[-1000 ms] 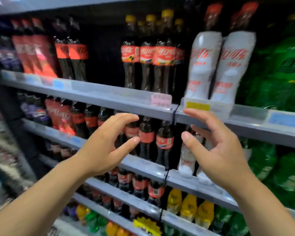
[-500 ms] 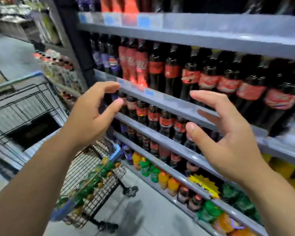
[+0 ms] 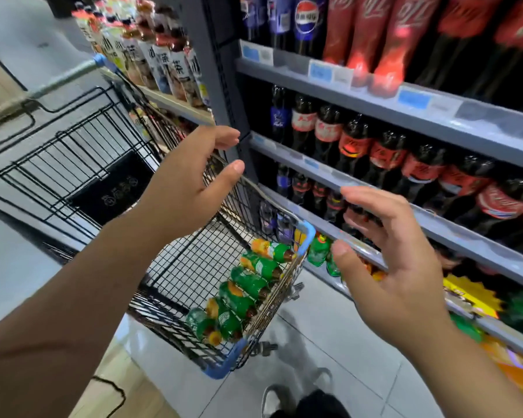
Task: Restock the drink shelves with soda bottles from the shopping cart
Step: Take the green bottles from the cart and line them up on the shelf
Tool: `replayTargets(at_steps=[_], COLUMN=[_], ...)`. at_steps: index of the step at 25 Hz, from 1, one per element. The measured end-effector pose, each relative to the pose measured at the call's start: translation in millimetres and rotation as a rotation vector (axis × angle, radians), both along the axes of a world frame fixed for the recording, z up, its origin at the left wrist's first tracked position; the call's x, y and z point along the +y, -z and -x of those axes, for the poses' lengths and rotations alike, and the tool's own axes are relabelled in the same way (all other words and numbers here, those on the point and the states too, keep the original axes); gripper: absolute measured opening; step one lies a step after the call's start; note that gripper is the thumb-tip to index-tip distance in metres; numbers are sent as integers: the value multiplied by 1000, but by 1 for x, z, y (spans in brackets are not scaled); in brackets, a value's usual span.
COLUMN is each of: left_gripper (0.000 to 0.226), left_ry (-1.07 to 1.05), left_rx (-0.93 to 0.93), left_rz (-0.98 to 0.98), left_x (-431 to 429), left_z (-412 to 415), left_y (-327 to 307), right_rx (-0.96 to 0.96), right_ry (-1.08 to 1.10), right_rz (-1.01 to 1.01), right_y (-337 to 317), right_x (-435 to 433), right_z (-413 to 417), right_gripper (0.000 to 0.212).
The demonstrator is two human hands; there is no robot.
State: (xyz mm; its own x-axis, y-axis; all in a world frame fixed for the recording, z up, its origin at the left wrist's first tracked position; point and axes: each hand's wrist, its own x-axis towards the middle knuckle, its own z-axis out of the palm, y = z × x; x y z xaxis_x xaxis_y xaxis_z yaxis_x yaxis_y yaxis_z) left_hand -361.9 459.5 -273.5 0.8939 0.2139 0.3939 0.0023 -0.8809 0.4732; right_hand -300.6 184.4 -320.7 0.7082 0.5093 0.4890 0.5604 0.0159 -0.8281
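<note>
1. At the far left I see the cart standing on the tiled floor, its handle towards the upper left and its front blue corner just beside the shelves.
2. Behind the cart, a pale shelf carries tea bottles with white labels. They are blurred.
3. The left hand hovers over the cart basket. Its fingers are bent into a wide C with the thumb well apart from them, and it has hold of nothing.
4. The soda bottles with green labels lie on their sides in a row along the cart's right rim, from the front corner back to the near corner. Neither hand touches them.
5. The right hand is raised to the right of the cart's front corner, in front of a lower shelf edge. The fingers are loosely curved and spread, the thumb is apart, and the hand is empty.
6. On the right, the grey shelves run in tiers with dark cola bottles standing upright in rows, red labels facing out. A few blue-labelled ones stand at the left end.
7. At the bottom edge a shoe rests on the floor.
</note>
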Motion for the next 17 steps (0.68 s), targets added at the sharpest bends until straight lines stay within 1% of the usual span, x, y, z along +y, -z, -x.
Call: replayTargets(at_steps=[4, 6, 9, 11, 14, 17], left_gripper=[46, 44, 38, 32, 31, 32], left_ry=[-17, -16, 8, 21, 118, 295], left_rx=[91, 118, 159, 179, 226, 304], left_rz=[42, 79, 198, 208, 236, 220], left_x=[24, 40, 73, 99, 132, 156], left_z=[-19, -27, -44, -55, -75, -85], left_y=[42, 67, 103, 128, 163, 190], right_rx=[136, 124, 179, 193, 210, 293], right_ry=[40, 55, 170, 247, 383, 570], right_rz=[31, 58, 69, 57, 43, -54], right_y=[39, 58, 79, 88, 97, 105], right_x=[32, 49, 79, 98, 129, 161], right_z=[-6, -9, -3, 4, 29, 63], right_gripper=[42, 37, 36, 35, 37, 34])
